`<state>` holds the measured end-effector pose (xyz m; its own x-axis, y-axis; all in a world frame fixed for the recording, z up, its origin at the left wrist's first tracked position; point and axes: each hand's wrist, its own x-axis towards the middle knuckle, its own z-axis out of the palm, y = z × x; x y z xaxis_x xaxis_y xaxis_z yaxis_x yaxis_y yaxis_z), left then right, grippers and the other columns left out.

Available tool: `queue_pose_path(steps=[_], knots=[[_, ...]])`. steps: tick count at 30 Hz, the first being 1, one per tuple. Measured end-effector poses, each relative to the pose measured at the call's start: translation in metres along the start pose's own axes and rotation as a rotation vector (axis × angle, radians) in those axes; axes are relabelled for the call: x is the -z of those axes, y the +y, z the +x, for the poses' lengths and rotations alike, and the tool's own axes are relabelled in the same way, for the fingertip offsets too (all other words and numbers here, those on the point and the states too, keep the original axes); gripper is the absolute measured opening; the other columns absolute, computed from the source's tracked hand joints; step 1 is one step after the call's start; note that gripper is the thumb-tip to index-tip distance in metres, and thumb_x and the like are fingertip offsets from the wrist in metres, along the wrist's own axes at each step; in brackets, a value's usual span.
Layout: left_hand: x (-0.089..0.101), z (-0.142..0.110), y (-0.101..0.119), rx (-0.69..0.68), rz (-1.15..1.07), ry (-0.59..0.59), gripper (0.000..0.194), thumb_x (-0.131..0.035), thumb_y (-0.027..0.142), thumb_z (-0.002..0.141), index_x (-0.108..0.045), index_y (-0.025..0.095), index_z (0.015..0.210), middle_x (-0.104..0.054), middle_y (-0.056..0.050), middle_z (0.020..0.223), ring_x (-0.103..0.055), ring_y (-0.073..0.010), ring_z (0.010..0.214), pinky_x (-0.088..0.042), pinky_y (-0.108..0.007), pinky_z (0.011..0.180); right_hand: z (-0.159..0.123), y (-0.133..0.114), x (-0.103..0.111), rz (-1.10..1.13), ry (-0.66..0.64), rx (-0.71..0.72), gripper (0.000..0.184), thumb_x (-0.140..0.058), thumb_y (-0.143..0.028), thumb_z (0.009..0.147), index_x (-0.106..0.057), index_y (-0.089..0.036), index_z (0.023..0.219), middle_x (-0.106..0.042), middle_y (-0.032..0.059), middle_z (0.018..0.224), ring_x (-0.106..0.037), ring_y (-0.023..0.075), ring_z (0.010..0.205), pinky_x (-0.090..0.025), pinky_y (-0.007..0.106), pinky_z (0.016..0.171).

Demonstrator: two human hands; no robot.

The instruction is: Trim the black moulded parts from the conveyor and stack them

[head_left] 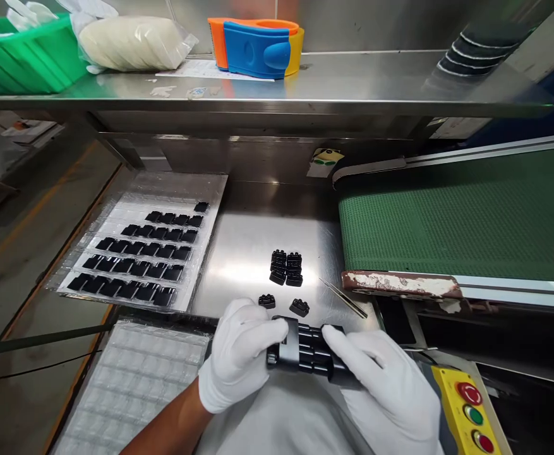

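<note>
Both my hands wear white gloves and hold a row of glossy black plastic parts [312, 349] level over my lap. My left hand [243, 354] grips its left end, thumb on top. Closed round the right end is my right hand [385, 379], its thumb along the upper face. Whether the row is one piece or several pressed together, I cannot tell. Just beyond the hands, two small black ribbed pieces [299, 308] lie apart on the steel table [239, 272]. Two short stacks of similar pieces [286, 268] stand behind them. Metal tweezers [345, 298] rest to their right.
At left, a clear tray [134, 246] holds rows of black parts; another clear tray [134, 392] sits nearer. A green conveyor belt [461, 215] runs right, above a yellow button box [469, 411]. The steel shelf [352, 79] bears a green basket [25, 54] and tape dispensers [258, 49].
</note>
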<state>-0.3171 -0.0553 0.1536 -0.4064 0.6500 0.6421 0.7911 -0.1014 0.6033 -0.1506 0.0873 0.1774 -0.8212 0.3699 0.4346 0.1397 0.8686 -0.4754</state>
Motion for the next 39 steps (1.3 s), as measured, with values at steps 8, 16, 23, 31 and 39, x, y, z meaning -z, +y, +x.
queue_pose_path(steps=[8,16,23,31,39], knots=[[-0.001,0.004,0.011,0.334,-0.257,-0.092,0.034,-0.077,0.013,0.073,-0.071,0.024,0.105,-0.068,-0.001,0.076,-0.060,-0.0140,0.067,-0.047,-0.027,0.062,-0.006,0.005,-0.001,0.085,0.028,-0.065,0.074,-0.056,-0.004,0.084,-0.039,-0.036,0.148,-0.065,0.0018,0.081,-0.059,0.0168,0.072,-0.049,0.030,0.067],[-0.009,0.027,0.023,1.192,-0.594,-0.345,0.022,-0.079,0.013,0.063,-0.074,0.015,0.084,-0.074,-0.004,0.084,-0.066,-0.0207,0.080,-0.052,-0.030,0.072,0.008,0.010,-0.002,0.507,-0.381,-0.757,0.036,-0.071,-0.024,0.070,-0.075,-0.026,0.106,-0.073,0.0023,0.087,-0.065,0.0210,0.077,-0.054,0.032,0.068],[-0.020,0.018,0.009,1.319,-0.731,-0.348,0.028,-0.083,0.020,0.058,-0.070,0.013,0.082,-0.069,-0.003,0.079,-0.062,-0.0193,0.079,-0.049,-0.030,0.073,-0.008,0.022,-0.028,0.841,-0.280,-0.976,0.037,-0.074,-0.027,0.062,-0.073,-0.018,0.097,-0.074,0.0059,0.094,-0.066,0.0239,0.087,-0.053,0.037,0.081],[-0.023,-0.023,-0.022,1.280,-1.043,-0.341,0.034,-0.081,0.016,0.063,-0.059,0.017,0.090,-0.065,0.000,0.078,-0.060,-0.0129,0.073,-0.044,-0.021,0.064,-0.028,0.045,-0.051,1.284,-0.118,-0.978,0.036,-0.078,-0.036,0.068,-0.061,-0.021,0.095,-0.067,0.0017,0.087,-0.062,0.0167,0.076,-0.052,0.030,0.071],[-0.015,-0.079,-0.043,1.503,-1.456,-0.067,0.043,-0.080,0.011,0.070,-0.053,0.019,0.102,-0.060,-0.003,0.100,-0.060,-0.0046,0.069,-0.045,-0.012,0.057,-0.040,0.157,-0.153,0.542,-0.189,-0.942,0.035,-0.060,-0.033,0.072,-0.064,-0.015,0.101,-0.070,0.0105,0.105,-0.063,0.0242,0.097,-0.047,0.041,0.096]])
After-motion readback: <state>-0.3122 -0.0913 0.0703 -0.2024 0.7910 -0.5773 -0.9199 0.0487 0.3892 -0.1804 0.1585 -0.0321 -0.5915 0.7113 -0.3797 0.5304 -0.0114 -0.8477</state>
